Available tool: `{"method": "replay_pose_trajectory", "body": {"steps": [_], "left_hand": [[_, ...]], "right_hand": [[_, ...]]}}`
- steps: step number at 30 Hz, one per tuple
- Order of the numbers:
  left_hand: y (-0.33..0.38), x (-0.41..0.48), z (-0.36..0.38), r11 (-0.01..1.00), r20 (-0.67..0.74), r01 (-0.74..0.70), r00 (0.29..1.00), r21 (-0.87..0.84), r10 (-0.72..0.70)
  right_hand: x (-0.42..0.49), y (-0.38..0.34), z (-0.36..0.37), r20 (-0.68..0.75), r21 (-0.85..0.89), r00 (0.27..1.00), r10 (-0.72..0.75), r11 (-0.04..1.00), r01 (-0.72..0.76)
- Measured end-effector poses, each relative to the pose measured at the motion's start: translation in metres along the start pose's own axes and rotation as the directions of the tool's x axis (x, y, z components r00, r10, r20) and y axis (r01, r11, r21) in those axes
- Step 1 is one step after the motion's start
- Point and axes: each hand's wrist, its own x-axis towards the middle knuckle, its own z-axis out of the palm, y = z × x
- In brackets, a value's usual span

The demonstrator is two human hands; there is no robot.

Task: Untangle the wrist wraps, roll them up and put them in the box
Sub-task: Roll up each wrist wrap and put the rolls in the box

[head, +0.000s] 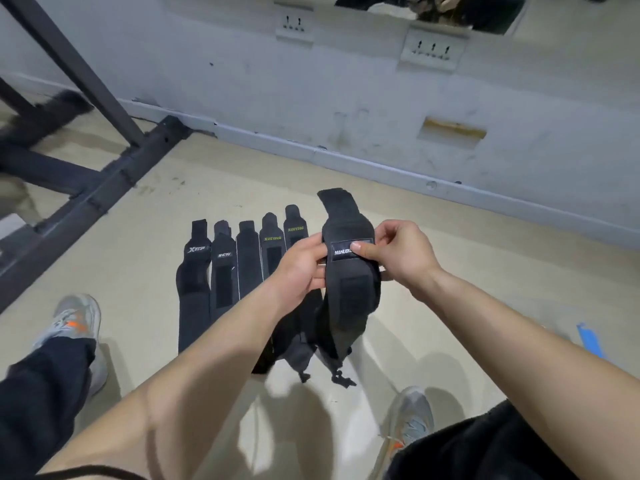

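1. The held wrist wrap [349, 292] is carried above the floor [450, 271]. It is pinched from both sides at its white label [341, 251].
2. The left grip [301, 268] is placed at 9 o'clock of the label and the right grip [398, 251] at 3 o'clock. Both are closed narrowly on the fabric, and the right thumb is laid on the label's edge.
3. The wrap's long axis is run from 12 o'clock (tab end, standing up) to 6 o'clock (loop end, hanging). Most of the length lies at 6 o'clock from the grips, so a shift to one end is judged necessary before rolling.
4. The row of five wraps [221, 271] is laid flat on the floor at 9 o'clock of the held one, with axes from 12 to 6.
5. Not resolved:
   - The box is not in view.
   - The lower ends of the row are covered by the left forearm.
   - The dark strap [301, 344] behind the held wrap cannot be told as separate or tangled.
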Motion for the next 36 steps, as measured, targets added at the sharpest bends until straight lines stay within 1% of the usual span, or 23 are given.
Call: {"method": "replay_pose_trajectory", "body": {"steps": [2, 4, 5, 7, 10, 11, 15, 19, 21, 23, 26, 29, 30, 32, 34, 36], "left_hand": [[0.008, -0.005, 0.004, 0.998, -0.012, 0.013, 1.000, -0.058, -0.014], [0.015, -0.008, 0.008, 0.996, -0.022, 0.030, 0.999, -0.078, -0.032], [0.017, -0.008, 0.011, 0.998, -0.017, 0.020, 1.000, -0.064, -0.021], [0.017, -0.009, 0.016, 0.998, -0.009, -0.050, 0.999, 0.024, 0.050], [0.014, -0.008, 0.017, 0.989, -0.031, -0.134, 0.990, 0.063, 0.136], [0.013, -0.006, 0.016, 0.986, -0.040, -0.153, 0.987, 0.070, 0.156], [0.015, 0.000, 0.015, 0.981, -0.086, -0.174, 0.980, 0.084, 0.182], [0.014, 0.011, 0.018, 0.975, -0.108, -0.180, 0.975, 0.127, 0.194], [0.015, 0.016, 0.020, 0.972, -0.109, -0.194, 0.972, 0.132, 0.209], [0.018, 0.021, 0.022, 0.967, -0.104, -0.213, 0.968, 0.142, 0.229], [0.017, 0.027, 0.023, 0.962, -0.094, -0.239, 0.963, 0.129, 0.252], [0.013, 0.031, 0.027, 0.963, -0.111, -0.232, 0.962, 0.137, 0.248], [0.012, 0.033, 0.028, 0.968, -0.128, -0.226, 0.963, 0.109, 0.239], [0.016, 0.032, 0.035, 0.980, -0.186, -0.196, 0.965, -0.033, 0.186], [0.023, 0.031, 0.041, 0.971, -0.255, -0.169, 0.959, -0.166, 0.124], [0.025, 0.031, 0.044, 0.964, -0.339, -0.170, 0.936, -0.202, 0.094]], "right_hand": [[-0.007, -0.010, -0.008, 0.007, -0.019, 1.000, 0.009, 1.000, -0.009], [-0.010, -0.015, -0.014, 0.014, -0.020, 1.000, 0.021, 1.000, -0.020], [-0.011, -0.014, -0.017, 0.013, -0.009, 1.000, 0.019, 1.000, -0.019], [-0.012, -0.012, -0.018, 0.016, 0.026, 1.000, 0.016, 1.000, -0.017], [-0.014, -0.007, -0.017, 0.046, 0.158, 0.999, -0.004, 0.987, -0.004], [-0.013, -0.007, -0.016, 0.048, 0.178, 0.999, -0.020, 0.984, 0.011], [0.000, -0.006, -0.018, 0.051, 0.161, 0.995, -0.090, 0.984, 0.080], [0.013, 0.001, -0.023, 0.067, 0.172, 0.996, -0.067, 0.984, 0.055], [0.016, 0.003, -0.024, 0.113, 0.207, 0.991, -0.073, 0.977, 0.049], [0.018, 0.001, -0.024, 0.174, 0.267, 0.976, -0.134, 0.960, 0.084], [0.022, -0.001, -0.023, 0.155, 0.286, 0.969, -0.195, 0.947, 0.145], [0.025, -0.002, -0.022, 0.134, 0.262, 0.974, -0.183, 0.954, 0.144], [0.025, -0.002, -0.021, 0.135, 0.257, 0.974, -0.182, 0.956, 0.143], [0.024, -0.004, -0.018, 0.142, 0.262, 0.972, -0.186, 0.954, 0.145], [0.023, -0.006, -0.016, 0.150, 0.269, 0.969, -0.197, 0.951, 0.152], [0.021, -0.008, -0.014, 0.162, 0.275, 0.963, -0.214, 0.947, 0.164]]}}
